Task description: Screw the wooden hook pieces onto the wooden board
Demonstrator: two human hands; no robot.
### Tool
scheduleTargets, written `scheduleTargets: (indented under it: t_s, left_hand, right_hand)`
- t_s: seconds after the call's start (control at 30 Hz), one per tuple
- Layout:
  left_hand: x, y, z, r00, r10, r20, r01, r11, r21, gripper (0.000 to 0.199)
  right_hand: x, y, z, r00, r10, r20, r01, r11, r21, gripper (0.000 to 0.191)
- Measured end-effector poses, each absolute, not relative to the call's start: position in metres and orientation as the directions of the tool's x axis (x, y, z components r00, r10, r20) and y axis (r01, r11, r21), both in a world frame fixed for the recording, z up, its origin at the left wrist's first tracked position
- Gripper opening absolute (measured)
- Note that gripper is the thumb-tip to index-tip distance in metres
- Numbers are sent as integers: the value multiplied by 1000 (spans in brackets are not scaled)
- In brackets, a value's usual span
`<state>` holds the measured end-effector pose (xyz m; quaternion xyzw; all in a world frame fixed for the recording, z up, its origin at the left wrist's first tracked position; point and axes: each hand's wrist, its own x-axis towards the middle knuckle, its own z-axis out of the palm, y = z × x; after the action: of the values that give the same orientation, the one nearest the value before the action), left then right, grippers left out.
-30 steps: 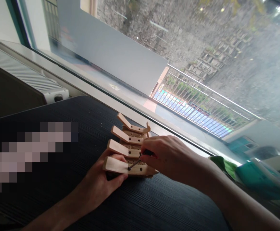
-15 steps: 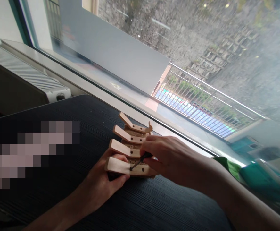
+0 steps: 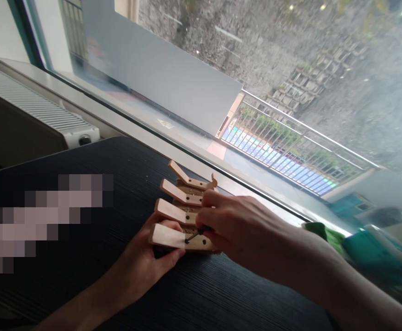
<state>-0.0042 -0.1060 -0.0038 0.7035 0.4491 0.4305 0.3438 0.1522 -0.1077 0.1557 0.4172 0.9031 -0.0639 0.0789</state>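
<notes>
And here, a screwdriver (image 3: 194, 235) is being held at a slant, its handle pinched between the closed fingers of the right hand (image 3: 235, 223) and mostly covered by them. The slim shaft is pointed down and to the left from those fingers, its tip set at a dark hole (image 3: 186, 241) in the nearest bent wooden piece (image 3: 168, 236). That piece is laid lengthwise from left to right, so its long axis is crossed obliquely by the shaft. The tip is nearer to the left thumb than to the right fingertips. By the left hand (image 3: 146, 253), the piece is gripped at its left part, thumb on the near side, a finger on the far side. Beyond it, three similar pieces are lined up above the dark counter (image 3: 94, 161). Whether the tip is seated cannot be told.
</notes>
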Motion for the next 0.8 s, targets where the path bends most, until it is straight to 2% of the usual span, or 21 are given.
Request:
scheduleTargets:
  t_s: [0.13,0.27,0.37,0.43,0.57,0.8]
  left_hand:
    - [-5,-107,-5,238,927,291,336,-359,871,16]
    - [-6,-107,-4,251,931,266,346,-343,873,14]
    - [-7,-107,-3,257,929,266,344,-346,873,13]
    - [-7,-108,-2,261,926,273,332,-352,875,13]
    - [-7,-108,-3,249,930,269,314,-340,886,14]
    - [-6,-107,-5,235,926,295,333,-362,871,18]
  right_hand:
    - [147,-104,155,-632,744,-217,767,640,-41,17]
    - [147,-99,156,-536,797,-278,828,560,12,14]
    - [150,-101,156,-487,831,-269,858,512,27,14]
    - [153,-104,157,-495,836,-237,860,510,4,11]
    - [158,-109,158,-558,803,-208,828,556,-76,24]
    - [156,-103,152,-660,730,-176,751,634,-184,20]
